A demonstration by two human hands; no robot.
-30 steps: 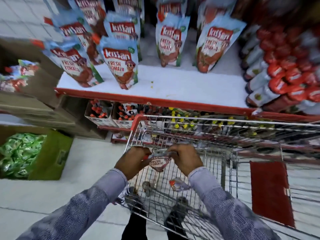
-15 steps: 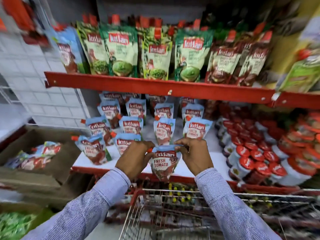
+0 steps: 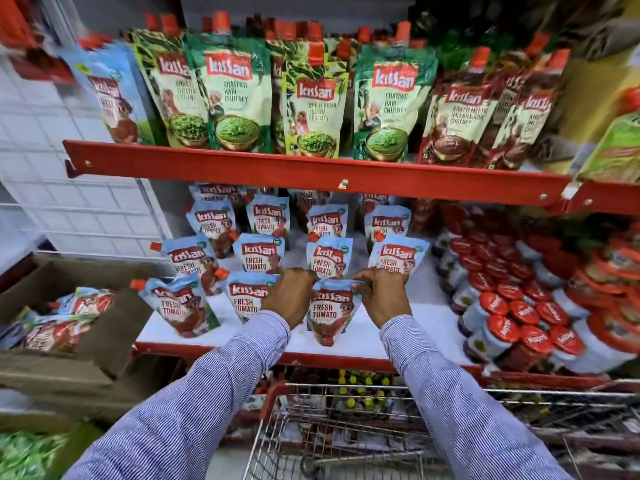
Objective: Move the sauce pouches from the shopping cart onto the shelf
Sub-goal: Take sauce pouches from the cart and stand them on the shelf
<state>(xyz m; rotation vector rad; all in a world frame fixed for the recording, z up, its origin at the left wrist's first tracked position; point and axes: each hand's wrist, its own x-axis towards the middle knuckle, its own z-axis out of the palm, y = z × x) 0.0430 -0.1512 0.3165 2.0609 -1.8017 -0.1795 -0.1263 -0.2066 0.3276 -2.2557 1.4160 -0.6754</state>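
Observation:
A blue Kissan Fresh Tomato sauce pouch (image 3: 329,311) stands upright on the white shelf (image 3: 429,318), near its front edge. My left hand (image 3: 291,296) pinches its top left corner and my right hand (image 3: 382,296) pinches its top right corner. Several identical pouches stand in rows behind and to the left, the nearest one (image 3: 244,297) just left of my left hand. The wire shopping cart (image 3: 349,427) is below the shelf; its contents are too blurred to make out.
Jars with red lids (image 3: 509,306) fill the shelf's right part. Green and brown chutney pouches (image 3: 235,95) line the red-edged shelf above. A cardboard box with more pouches (image 3: 65,317) sits at the left. A green box (image 3: 31,452) lies at the lower left.
Both hands lifted the pouch out of the cart and carried it up and forward. It now rests on the white shelf, in the front row.

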